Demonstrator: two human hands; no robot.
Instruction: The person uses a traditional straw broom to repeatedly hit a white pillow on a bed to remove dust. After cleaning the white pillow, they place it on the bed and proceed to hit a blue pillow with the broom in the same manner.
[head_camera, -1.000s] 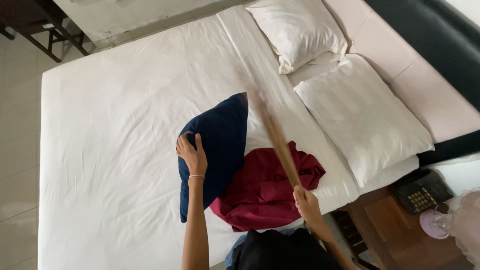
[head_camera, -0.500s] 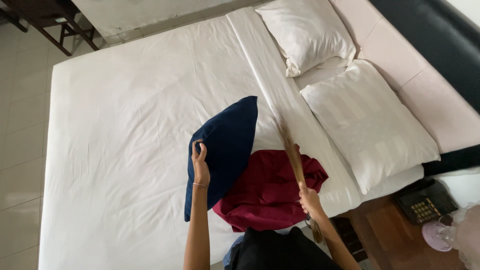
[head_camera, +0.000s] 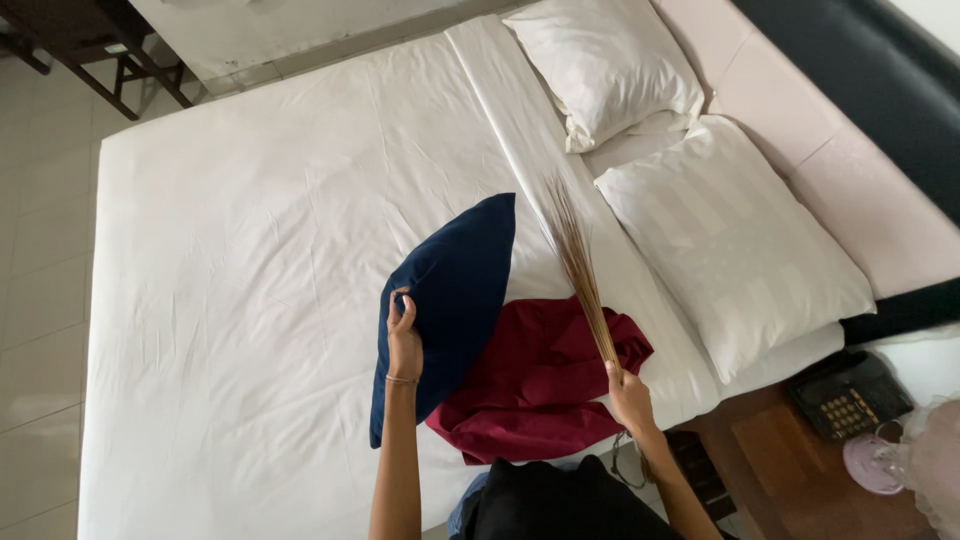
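Note:
My left hand grips the near edge of a navy blue cushion, which is lifted on its side above the white bed. My right hand holds the handle end of a bundle of thin brown sticks, a stick broom, whose bristles fan out over the sheet just right of the cushion. A dark red cloth lies crumpled on the bed between my two arms, partly under the cushion.
Two white pillows lie at the head of the bed on the right. A bedside table with a dark telephone and a pink object stands at lower right. Dark wooden furniture is at upper left on the tiled floor.
The broom has swung from near the cushion's top to the sheet right of it, bristles now spread. The cushion stays held up by my left hand.

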